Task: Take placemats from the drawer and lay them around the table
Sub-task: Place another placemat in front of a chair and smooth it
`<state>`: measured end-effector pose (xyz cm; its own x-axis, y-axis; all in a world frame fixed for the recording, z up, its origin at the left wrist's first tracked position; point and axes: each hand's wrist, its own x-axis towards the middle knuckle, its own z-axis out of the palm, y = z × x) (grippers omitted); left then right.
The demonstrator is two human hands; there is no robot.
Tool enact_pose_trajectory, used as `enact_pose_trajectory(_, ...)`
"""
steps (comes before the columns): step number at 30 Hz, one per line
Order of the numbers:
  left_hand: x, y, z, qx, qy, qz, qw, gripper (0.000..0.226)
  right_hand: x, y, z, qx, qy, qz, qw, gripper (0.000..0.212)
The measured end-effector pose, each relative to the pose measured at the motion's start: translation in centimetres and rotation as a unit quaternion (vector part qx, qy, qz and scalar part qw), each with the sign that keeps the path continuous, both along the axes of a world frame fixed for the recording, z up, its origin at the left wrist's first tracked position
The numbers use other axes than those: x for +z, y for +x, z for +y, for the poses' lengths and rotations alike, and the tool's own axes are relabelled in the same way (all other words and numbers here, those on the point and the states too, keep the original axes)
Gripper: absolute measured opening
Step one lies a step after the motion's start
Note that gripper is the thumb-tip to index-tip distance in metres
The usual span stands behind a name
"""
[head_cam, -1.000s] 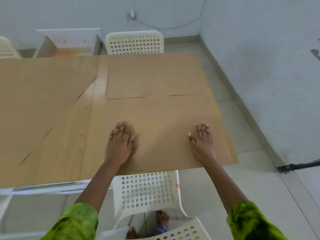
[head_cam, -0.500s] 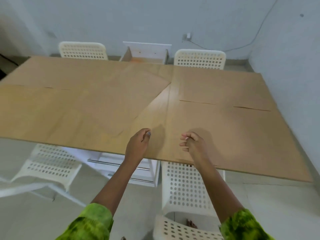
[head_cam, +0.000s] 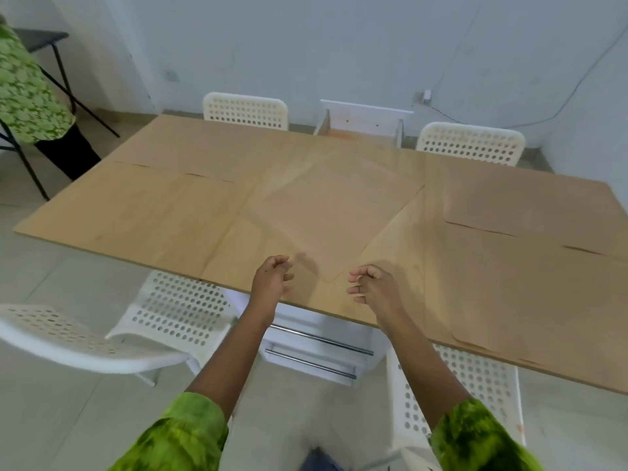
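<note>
Five placemats (head_cam: 334,212) cover the worktop (head_cam: 397,253); at 6 o'clock, left hand (head_cam: 270,280) and right hand (head_cam: 377,287) hover, fingers loosely curled, empty.

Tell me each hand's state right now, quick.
Left hand: fingers loosely curled, holding nothing.
Right hand: fingers loosely curled, holding nothing.

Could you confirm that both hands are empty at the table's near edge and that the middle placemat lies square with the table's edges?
Not quite: the head view shows the middle placemat turned diagonally, one corner pointing towards the person. The rest holds: the left hand and right hand are empty at the near edge of the table.
</note>
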<state>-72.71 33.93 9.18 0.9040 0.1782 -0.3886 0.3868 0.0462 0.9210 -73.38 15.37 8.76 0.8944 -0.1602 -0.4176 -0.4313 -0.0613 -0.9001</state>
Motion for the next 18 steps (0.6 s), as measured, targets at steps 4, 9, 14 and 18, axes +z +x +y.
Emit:
enact_pose_trajectory(4,-0.3,3.4,1.8,0.029,-0.140,0.071,0.987,0.008,-1.1,4.8,2.1,0.036,-0.020,0.000,0.999,0.028)
enact_pose_trajectory(9,-0.1,8.5,3.1,0.069,-0.231,0.158,0.958,0.024,-2.9,11.9,2.5,0.071,-0.077,-0.001,0.995,0.032)
enact_pose_trajectory(14,-0.1,13.1,4.0,0.120,-0.246,0.211,0.939,0.014,-3.5,16.9,2.0,0.152,-0.219,0.003,0.964,0.035)
enact_pose_trajectory(18,-0.7,15.3,3.3,0.126,-0.236,0.247,0.931,0.019,-3.9,19.0,1.8,0.211,-0.325,-0.013,0.922,0.040)
